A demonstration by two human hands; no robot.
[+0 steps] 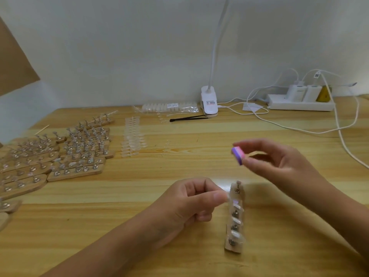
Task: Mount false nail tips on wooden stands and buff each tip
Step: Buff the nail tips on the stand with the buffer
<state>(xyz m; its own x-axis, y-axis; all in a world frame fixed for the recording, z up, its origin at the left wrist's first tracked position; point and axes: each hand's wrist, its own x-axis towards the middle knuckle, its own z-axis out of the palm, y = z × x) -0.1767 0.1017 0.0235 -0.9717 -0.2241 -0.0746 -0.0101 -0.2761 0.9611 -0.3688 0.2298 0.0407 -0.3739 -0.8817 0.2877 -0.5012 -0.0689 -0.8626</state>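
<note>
A wooden stand (234, 232) lies lengthwise on the table (139, 196), with clear tips on its metal pegs. The left hand (187, 202) pinches a clear nail tip (226, 197) (blurred) just beside the stand's far end. Beyond it, the right hand (279, 158) grips a pink-and-purple buffer block (237, 155) between thumb and fingertips. Farther left sit filled stands (79, 152), with loose tips (131, 136) and a clip lamp (208, 102) beyond.

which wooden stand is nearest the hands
The lone stand beside the left hand; the other stands lie grouped at the left of the table.
</note>
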